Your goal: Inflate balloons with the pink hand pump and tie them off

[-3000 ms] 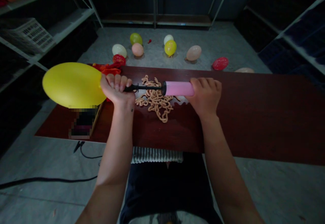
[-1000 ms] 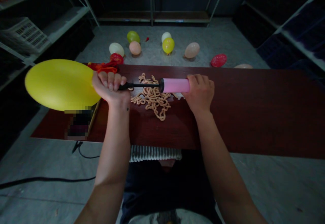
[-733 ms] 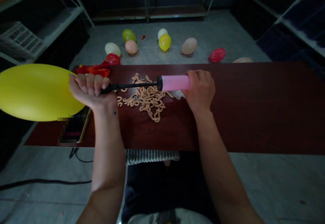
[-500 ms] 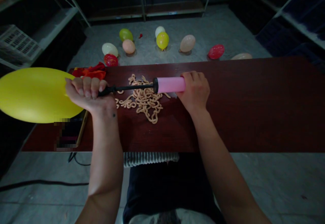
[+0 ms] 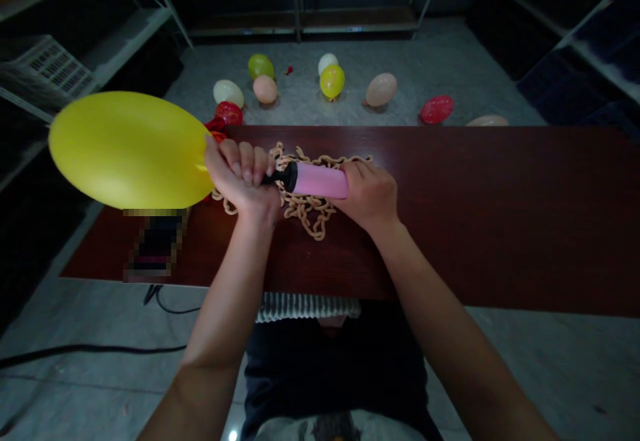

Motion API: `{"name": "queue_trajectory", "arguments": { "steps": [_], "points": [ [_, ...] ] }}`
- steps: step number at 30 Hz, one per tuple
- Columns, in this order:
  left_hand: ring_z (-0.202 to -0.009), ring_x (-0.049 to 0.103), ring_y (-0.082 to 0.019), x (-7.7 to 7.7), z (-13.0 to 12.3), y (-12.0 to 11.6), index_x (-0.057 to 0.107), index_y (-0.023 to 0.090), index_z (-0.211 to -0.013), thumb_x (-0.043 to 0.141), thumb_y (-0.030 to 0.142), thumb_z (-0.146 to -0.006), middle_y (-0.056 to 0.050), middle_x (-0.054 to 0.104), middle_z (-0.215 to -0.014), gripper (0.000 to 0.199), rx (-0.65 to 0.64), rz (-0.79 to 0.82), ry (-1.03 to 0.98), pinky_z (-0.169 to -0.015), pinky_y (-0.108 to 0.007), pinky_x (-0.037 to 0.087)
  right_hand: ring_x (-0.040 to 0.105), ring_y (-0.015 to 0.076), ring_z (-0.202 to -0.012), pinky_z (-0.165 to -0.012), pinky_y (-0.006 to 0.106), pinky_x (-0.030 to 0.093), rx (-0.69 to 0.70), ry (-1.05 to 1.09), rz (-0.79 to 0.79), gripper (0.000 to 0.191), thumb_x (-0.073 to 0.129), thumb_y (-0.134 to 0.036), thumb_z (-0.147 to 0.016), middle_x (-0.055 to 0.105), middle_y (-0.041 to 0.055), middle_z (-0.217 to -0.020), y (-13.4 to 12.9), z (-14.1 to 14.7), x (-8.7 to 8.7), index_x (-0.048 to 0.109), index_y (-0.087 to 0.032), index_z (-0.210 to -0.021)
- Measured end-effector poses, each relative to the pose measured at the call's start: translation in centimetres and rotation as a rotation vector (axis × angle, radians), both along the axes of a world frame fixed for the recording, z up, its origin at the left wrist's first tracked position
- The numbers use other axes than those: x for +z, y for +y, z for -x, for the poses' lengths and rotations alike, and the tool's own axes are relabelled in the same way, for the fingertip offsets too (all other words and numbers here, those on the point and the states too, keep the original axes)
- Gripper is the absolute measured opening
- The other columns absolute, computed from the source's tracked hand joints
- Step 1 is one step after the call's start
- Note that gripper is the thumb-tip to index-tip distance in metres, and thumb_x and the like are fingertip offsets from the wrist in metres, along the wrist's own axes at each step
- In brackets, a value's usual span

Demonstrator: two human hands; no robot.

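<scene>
My left hand (image 5: pixel 245 174) is closed around the black end of a balloon pump and the neck of a large inflated yellow balloon (image 5: pixel 130 151), which stretches out to the left. The nozzle is hidden in the fingers. My right hand (image 5: pixel 373 194) wraps the far end of the pump's pink barrel (image 5: pixel 321 181). Little of the black rod shows between barrel and left hand. Beneath the pump, a heap of beige long thin balloons (image 5: pixel 310 217) lies on the dark red table (image 5: pixel 475 214). Red and orange deflated balloons (image 5: pixel 217 131) are partly covered behind my left hand.
A pixelated dark flat object (image 5: pixel 156 244) lies at the table's left. Several inflated balloons, among them a red one (image 5: pixel 437 109) and a small yellow one (image 5: pixel 332 81), rest on the floor beyond. Shelving (image 5: pixel 350 21) stands behind; a black cable (image 5: pixel 90 347) runs along the floor at left.
The pump has been pushed together: the long black rod seen before is now mostly inside the barrel. My left hand and the yellow balloon moved right; my right hand shifted slightly left.
</scene>
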State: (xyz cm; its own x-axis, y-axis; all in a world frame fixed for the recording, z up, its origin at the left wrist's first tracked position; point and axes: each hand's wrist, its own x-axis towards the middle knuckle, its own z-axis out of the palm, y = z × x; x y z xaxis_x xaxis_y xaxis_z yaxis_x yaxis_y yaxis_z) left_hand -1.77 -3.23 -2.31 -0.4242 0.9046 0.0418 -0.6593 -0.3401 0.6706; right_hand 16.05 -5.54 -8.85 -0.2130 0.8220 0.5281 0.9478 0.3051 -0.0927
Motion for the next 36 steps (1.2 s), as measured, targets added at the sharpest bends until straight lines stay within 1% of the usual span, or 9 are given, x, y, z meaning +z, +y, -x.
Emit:
{"name": "queue_trajectory", "arguments": {
  "steps": [3, 8, 12, 17, 23, 26, 29, 33, 36],
  "points": [
    [-0.037, 0.012, -0.010, 0.0, 0.0, -0.3, 0.017, 0.020, -0.056, 0.034, 0.038, -0.106, 0.005, 0.016, -0.045, 0.055, 0.003, 0.021, -0.008, -0.041, -0.027, 0.022, 0.061, 0.0264, -0.088, -0.074, 0.034, 0.039, -0.002, 0.008, -0.008, 0.030, 0.061, -0.042, -0.086, 0.071, 0.0118, -0.095, 0.1, 0.1, -0.3, 0.065, -0.016, -0.102],
    [-0.037, 0.014, -0.009, 0.0, 0.6, -0.1, 0.020, 0.020, -0.056, 0.036, 0.045, -0.105, 0.006, 0.017, -0.045, 0.057, 0.020, 0.075, -0.018, -0.042, -0.025, 0.025, 0.060, 0.0261, -0.091, -0.077, 0.036, 0.039, -0.016, -0.015, -0.028, 0.027, 0.057, -0.037, -0.089, 0.071, 0.0114, -0.096, 0.3, 0.0, -0.2, 0.065, -0.016, -0.103],
    [-0.038, 0.014, -0.010, -0.2, 1.5, 0.3, 0.018, 0.020, -0.055, 0.040, 0.047, -0.104, 0.006, 0.016, -0.045, 0.060, 0.019, 0.024, -0.008, -0.043, -0.026, 0.025, 0.058, 0.0272, -0.090, -0.078, 0.038, 0.038, -0.046, -0.061, -0.062, 0.026, 0.052, -0.038, -0.093, 0.069, 0.0105, -0.092, 0.3, 0.0, 0.2, 0.066, -0.018, -0.103],
    [-0.037, 0.012, -0.009, -0.6, 2.9, 0.8, 0.016, 0.020, -0.054, 0.042, 0.054, -0.102, 0.006, 0.014, -0.046, 0.065, 0.017, -0.062, 0.002, -0.043, -0.027, 0.022, 0.056, 0.0278, -0.091, -0.080, 0.040, 0.037, -0.094, -0.098, -0.075, 0.025, 0.049, -0.035, -0.095, 0.069, 0.0103, -0.094, 0.2, -0.5, 0.7, 0.066, -0.019, -0.105],
    [-0.037, 0.016, -0.009, -0.8, 4.6, 1.1, 0.017, 0.019, -0.056, 0.037, 0.043, -0.106, 0.005, 0.014, -0.045, 0.059, 0.000, -0.060, 0.020, -0.045, -0.029, 0.022, 0.056, 0.0308, -0.098, -0.087, 0.045, 0.038, -0.161, -0.074, -0.088, 0.026, 0.054, -0.033, -0.090, 0.068, 0.0115, -0.099, 0.3, -2.0, 0.7, 0.064, -0.021, -0.111],
    [-0.036, 0.012, -0.009, -0.2, 5.0, 1.0, 0.012, 0.018, -0.059, 0.027, 0.034, -0.108, 0.005, 0.011, -0.045, 0.053, 0.034, -0.073, -0.067, -0.045, -0.030, 0.018, 0.056, 0.0319, -0.102, -0.090, 0.047, 0.038, -0.186, -0.048, -0.082, 0.029, 0.056, -0.030, -0.088, 0.068, 0.0125, -0.106, 0.4, -2.9, 0.7, 0.063, -0.022, -0.116],
    [-0.037, 0.009, -0.007, 0.5, 5.2, 0.7, 0.007, 0.018, -0.064, 0.020, 0.031, -0.109, 0.005, 0.006, -0.047, 0.048, 0.063, -0.087, -0.130, -0.046, -0.030, 0.013, 0.056, 0.0321, -0.105, -0.091, 0.048, 0.039, -0.230, -0.016, -0.090, 0.029, 0.053, -0.025, -0.090, 0.067, 0.0132, -0.111, 0.5, -3.7, 0.8, 0.062, -0.022, -0.117],
    [-0.036, 0.013, -0.006, 1.0, 5.4, 0.1, 0.007, 0.018, -0.067, 0.016, 0.028, -0.110, 0.005, 0.005, -0.050, 0.045, 0.066, -0.102, -0.095, -0.049, -0.030, 0.012, 0.056, 0.0312, -0.107, -0.092, 0.047, 0.041, -0.244, 0.002, -0.117, 0.028, 0.050, -0.021, -0.091, 0.066, 0.0136, -0.110, 0.6, -4.6, 0.9, 0.062, -0.020, -0.115],
    [-0.035, 0.012, -0.006, 1.0, 5.2, 0.0, 0.007, 0.017, -0.065, 0.015, 0.027, -0.110, 0.005, 0.004, -0.050, 0.046, 0.074, -0.112, -0.045, -0.049, -0.031, 0.011, 0.056, 0.0307, -0.105, -0.089, 0.045, 0.043, -0.230, 0.000, -0.115, 0.026, 0.051, -0.022, -0.090, 0.066, 0.0133, -0.108, 0.5, -5.0, 0.9, 0.062, -0.019, -0.114]
  ]
}}
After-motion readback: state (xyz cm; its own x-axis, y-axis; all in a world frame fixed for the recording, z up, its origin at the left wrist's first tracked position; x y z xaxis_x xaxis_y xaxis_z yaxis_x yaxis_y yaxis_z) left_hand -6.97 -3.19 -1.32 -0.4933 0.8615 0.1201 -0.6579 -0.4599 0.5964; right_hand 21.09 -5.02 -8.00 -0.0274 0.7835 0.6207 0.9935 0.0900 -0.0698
